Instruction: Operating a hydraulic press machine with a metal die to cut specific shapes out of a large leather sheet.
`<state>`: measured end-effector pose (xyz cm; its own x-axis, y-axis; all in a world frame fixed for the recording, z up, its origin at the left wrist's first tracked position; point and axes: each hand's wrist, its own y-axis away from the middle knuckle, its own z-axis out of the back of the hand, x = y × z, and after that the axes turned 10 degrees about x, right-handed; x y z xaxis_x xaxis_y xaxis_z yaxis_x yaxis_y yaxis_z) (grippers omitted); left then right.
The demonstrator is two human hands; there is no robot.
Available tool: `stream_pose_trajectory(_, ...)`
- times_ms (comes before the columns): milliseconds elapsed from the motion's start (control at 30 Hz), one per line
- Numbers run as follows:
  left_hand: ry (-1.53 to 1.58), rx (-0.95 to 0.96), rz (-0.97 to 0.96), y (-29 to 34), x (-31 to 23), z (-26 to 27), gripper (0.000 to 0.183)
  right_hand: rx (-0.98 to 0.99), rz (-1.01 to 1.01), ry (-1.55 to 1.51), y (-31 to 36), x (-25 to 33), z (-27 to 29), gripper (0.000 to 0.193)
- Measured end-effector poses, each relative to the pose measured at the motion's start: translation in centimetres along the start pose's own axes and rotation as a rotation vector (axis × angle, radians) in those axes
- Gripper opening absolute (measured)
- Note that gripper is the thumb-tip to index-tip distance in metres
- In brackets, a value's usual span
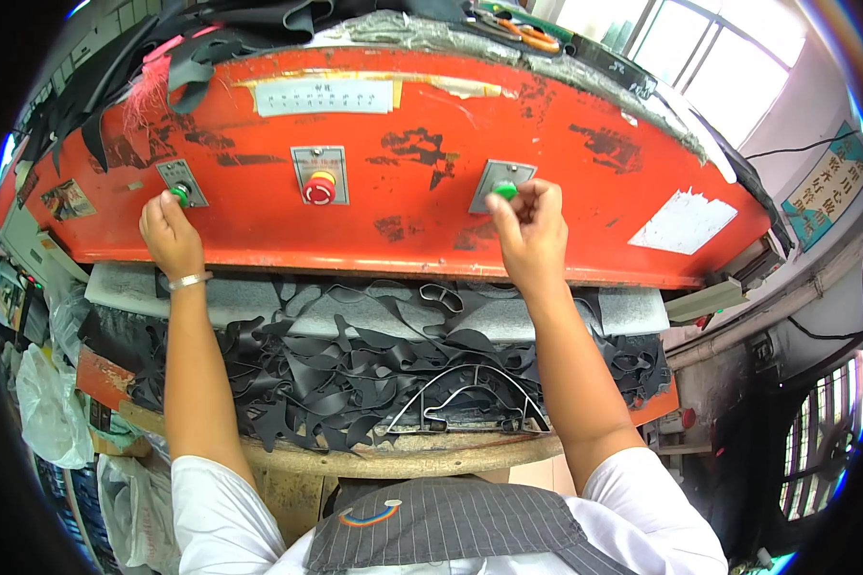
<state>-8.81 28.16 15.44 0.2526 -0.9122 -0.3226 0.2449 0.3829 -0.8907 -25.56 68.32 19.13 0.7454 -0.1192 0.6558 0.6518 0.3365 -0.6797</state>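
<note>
Left hand (pixel 171 235), fingers bunched narrowly, touches one green button (pixel 179 195) while right hand (pixel 535 230) pinches a second green button (pixel 504 192) on a red panel (pixel 249 216); pressing evenly together likely works best.

Your view is bright, the upper-right window (pixel 722 69) blown out white; fisheye distortion bows the red machine panel (pixel 403 230), and black vignetting rings the edges.

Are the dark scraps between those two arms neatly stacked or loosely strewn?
Loosely strewn: the dark scraps overlap in a tangle, with curled strips and jagged pieces lying at many angles.
</note>
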Motion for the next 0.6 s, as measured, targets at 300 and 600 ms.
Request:
stream_pose_trajectory(300,0.486,0.639,0.171,8.2,-8.7,9.0,0.027,0.320,-0.342,0.149,11.0,5.0,4.3,0.025)
stream_pose_trajectory(600,0.391,1.137,-0.151,28.1,-23.5,19.4,0.018,1.045,0.040,0.555,30.0,10.6,5.8,0.055)
